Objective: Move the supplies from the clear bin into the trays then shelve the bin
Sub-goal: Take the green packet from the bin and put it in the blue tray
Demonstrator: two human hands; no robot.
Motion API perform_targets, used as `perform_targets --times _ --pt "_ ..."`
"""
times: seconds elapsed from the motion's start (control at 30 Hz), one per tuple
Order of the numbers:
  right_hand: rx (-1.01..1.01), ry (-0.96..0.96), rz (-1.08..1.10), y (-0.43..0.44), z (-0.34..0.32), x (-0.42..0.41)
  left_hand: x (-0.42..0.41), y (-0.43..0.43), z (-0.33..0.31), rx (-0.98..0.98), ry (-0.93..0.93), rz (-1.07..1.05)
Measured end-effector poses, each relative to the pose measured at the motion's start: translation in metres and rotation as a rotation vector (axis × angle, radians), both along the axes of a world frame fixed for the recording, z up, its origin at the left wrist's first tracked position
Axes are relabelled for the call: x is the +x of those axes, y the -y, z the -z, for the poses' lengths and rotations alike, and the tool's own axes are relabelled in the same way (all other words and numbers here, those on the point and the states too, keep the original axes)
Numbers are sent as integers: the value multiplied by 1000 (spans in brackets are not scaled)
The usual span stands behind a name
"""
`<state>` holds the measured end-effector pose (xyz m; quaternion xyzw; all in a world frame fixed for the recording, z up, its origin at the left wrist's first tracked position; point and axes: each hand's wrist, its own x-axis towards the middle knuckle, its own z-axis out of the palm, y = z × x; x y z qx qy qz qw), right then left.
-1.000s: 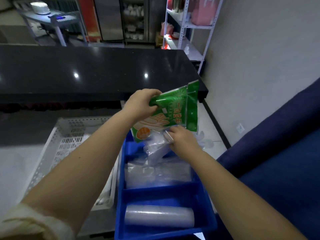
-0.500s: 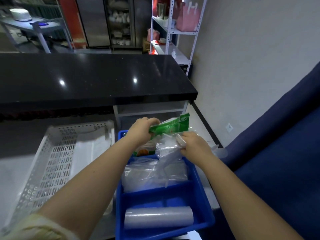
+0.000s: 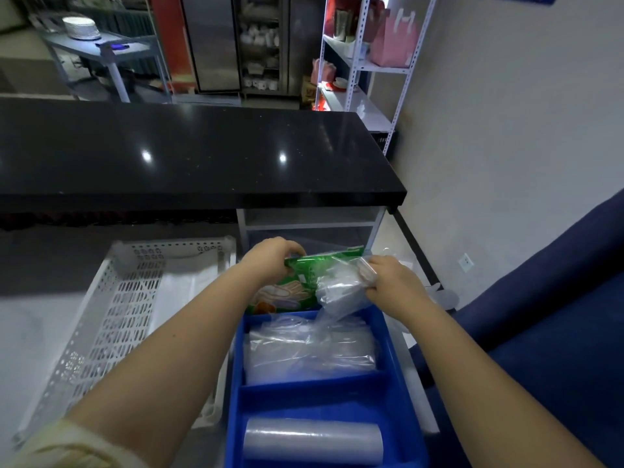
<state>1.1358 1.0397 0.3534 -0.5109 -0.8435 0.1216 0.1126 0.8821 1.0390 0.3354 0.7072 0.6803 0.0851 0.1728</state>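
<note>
left hand (image 3: 270, 256) fingers pinch the green packet (image 3: 297, 282), right hand (image 3: 391, 282) fingers clutch clear bags (image 3: 337, 292) over the blue tray (image 3: 398, 383) twelve o'clock edge.

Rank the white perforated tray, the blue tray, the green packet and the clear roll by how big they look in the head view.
1. white perforated tray and blue tray: look alike, unranked.
2. clear roll
3. green packet, partly hidden by the left hand, so unsure.
</note>
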Motion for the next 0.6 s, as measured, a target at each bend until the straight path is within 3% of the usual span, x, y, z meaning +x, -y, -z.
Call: perform_targets --times 0.07,0.2,0.3,0.43,0.5,0.6 --pt "9 19 -17 -5 5 -5 4 -1 5 35 -112 -10" --pt "17 63 -103 -12 21 -23 10 6 25 322 -331 -89" --pt "70 112 -198 -21 35 -45 -2 11 20 445 -233 -174" --pt "119 120 -284 -32 60 -81 -14 28 10 697 33 -275" --pt "77 111 -313 -31 74 -96 -13 39 16 665 130 -193" --pt "-88 138 -279 -29 90 -106 -1 52 36 363 101 -31"
